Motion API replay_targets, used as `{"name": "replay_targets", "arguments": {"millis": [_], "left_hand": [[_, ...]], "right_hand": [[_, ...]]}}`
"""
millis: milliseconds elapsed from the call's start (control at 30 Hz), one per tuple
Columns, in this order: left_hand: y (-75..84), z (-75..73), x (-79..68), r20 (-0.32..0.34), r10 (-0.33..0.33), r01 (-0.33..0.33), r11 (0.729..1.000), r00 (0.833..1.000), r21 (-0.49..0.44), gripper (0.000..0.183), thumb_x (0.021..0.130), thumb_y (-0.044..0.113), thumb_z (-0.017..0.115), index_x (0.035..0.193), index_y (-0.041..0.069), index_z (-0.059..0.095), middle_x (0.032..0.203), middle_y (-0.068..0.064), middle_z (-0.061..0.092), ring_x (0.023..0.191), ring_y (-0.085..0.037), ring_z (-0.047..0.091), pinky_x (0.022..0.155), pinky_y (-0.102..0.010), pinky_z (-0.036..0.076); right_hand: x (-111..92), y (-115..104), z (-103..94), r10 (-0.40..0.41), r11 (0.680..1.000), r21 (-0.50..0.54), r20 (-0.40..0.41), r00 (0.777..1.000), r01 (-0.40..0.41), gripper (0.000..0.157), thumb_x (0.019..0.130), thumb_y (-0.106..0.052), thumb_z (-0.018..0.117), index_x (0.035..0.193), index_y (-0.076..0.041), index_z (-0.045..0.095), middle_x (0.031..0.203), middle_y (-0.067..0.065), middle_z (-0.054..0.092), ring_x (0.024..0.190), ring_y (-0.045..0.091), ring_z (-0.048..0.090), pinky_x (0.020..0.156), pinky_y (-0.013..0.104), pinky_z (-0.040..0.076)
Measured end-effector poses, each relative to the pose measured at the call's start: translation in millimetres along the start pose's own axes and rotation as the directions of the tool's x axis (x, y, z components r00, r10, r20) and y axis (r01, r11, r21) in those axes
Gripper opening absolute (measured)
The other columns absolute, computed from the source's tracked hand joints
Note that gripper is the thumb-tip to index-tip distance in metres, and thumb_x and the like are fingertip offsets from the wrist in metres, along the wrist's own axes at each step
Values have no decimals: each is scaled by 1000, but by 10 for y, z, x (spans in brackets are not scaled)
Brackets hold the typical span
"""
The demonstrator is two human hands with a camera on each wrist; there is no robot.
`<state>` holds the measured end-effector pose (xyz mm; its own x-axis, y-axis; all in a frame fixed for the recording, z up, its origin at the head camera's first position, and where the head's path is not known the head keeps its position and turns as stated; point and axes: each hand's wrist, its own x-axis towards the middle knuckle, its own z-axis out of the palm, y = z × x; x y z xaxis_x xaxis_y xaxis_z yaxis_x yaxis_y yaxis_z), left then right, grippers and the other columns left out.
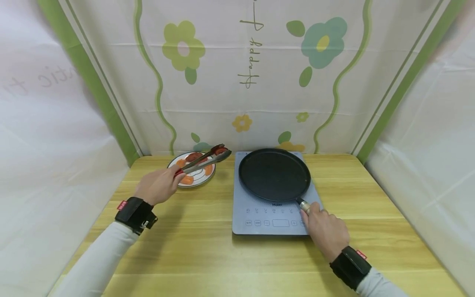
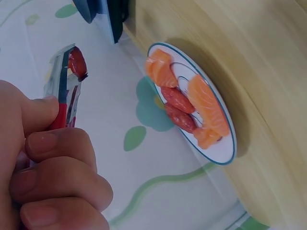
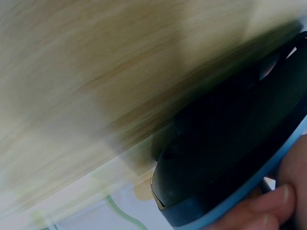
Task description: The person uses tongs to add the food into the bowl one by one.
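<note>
My left hand (image 1: 159, 185) grips a pair of metal tongs (image 1: 198, 165) with red handles, raised over the plate's right side. Between the tong tips is a dark red sausage piece (image 2: 77, 62). Below, the blue-rimmed white plate (image 1: 200, 178) carries orange salmon pieces (image 2: 207, 103) and two red sausage pieces (image 2: 177, 99). My right hand (image 1: 328, 229) is wrapped around the handle (image 1: 304, 205) of a flat black frying pan (image 1: 274, 175). Nothing lies in the pan, which sits on a grey induction cooker (image 1: 256, 214). In the right wrist view, fingers (image 3: 268, 206) show beside the cooker's pale blue edge.
The wooden table (image 1: 185, 247) spreads in front of and beside the cooker. A white curtain (image 1: 222, 95) with printed flowers hangs right behind the plate and cooker. White cloth walls (image 1: 55, 165) flank the table on both sides.
</note>
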<state>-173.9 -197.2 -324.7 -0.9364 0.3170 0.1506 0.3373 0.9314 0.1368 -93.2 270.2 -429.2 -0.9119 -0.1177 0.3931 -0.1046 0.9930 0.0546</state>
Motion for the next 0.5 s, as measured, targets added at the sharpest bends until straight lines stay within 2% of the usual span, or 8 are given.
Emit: {"name": "replay_targets", "arguments": {"millis": [100,300,500], "left_hand": [[43,2,33,-2,10,-10,1000,1000,5,35,112,37,50,132,10,60,69,-1,53,64,-19,54,57,-36,41],[161,5,93,-22,32,-32,999,999,-19,25,112,36,52,106,12,57,67,0,45,59,-18,47,55,-33,35],[276,-3,163,-29,46,-46,999,999,-12,23,111,34,56,101,13,57,68,0,46,58,-18,45,55,-32,32]], "right_hand": [[-3,5,13,-7,1000,-7,-26,1000,7,44,104,-34,67,81,-6,42,54,1,36,40,15,36,38,28,22],[-11,6,13,-11,1000,-13,-39,999,10,44,103,-34,68,81,-6,42,53,0,35,40,15,36,38,28,21],[-7,-5,7,-19,1000,-10,-66,998,18,45,101,-33,71,80,-6,42,53,0,34,40,15,35,38,28,21]]}}
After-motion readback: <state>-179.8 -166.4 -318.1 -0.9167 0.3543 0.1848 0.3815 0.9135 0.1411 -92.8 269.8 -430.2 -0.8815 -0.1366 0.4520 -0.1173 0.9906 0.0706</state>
